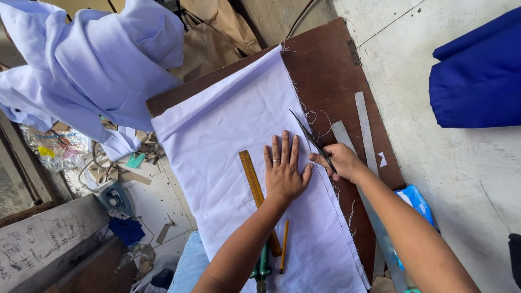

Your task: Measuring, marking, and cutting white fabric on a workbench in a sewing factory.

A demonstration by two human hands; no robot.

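Pale lilac cloth point(228, 163) lies spread along a brown board point(331, 70), running from far to near. Left hand point(284, 168) lies flat on it, fingers spread, gripping nothing. Right hand point(341, 161) is closed around scissors point(310, 138) at the cloth's right edge, blades parted. Wooden ruler point(253, 182) and pencil point(284, 244) lie left of the palm. Cloth looks thin, soft, apt to shift; best pinned flat near the cut.

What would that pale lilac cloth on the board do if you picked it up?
The lilac cloth would probably flop: it shows soft creases and frayed threads. It looks thin and light. The left hand presses flat on it, perhaps because it slides easily on the wooden board.
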